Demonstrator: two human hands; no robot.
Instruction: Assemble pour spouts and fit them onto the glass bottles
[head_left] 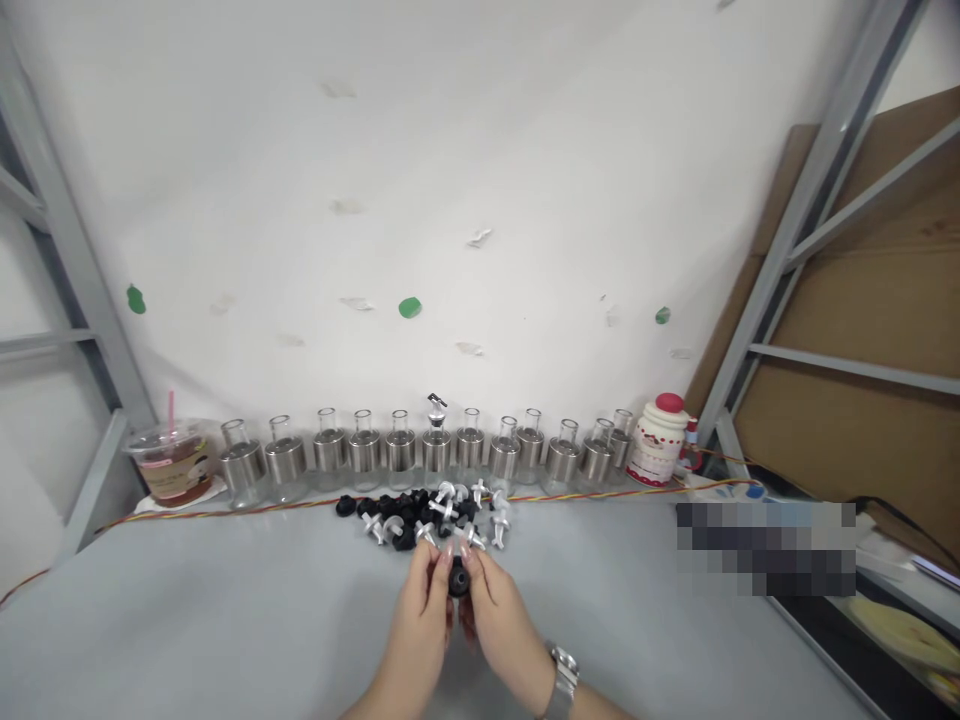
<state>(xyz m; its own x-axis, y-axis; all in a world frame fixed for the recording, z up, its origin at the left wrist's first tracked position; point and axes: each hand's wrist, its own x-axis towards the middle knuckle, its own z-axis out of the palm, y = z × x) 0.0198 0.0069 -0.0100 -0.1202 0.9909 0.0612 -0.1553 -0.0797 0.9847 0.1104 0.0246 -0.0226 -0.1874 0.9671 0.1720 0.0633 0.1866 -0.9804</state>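
A white wall with scuffs and green patches (525,200) rises behind a smooth grey bench (225,610) in the head view. Low over its near middle, the left hand (422,600) and the right hand (499,610) share a small black rounded piece with a dark hole in its face (458,579); the grip of each is closed on it, thumbs and fingertips pressing from either side, the hole turned toward the camera. For so small a piece, even pressure from both sides and thumbs kept clear of the hole should hold it steady and square; working near the bench would keep a slip short. Just beyond the fingertips lie mixed black rounded pieces (412,512) and silvery stemmed pieces (446,508). Behind stands a row of clear glass bottles with silver metal bands (400,450), mostly open-necked; one near the middle carries a silver-and-black top (436,410). The bands hide much of their insides. At far left, a clear lidded plastic cup with a brown sleeve (172,475) shows reddish-brown liquid; at right, the contents of an opaque white red-topped jar (660,445) cannot be seen.
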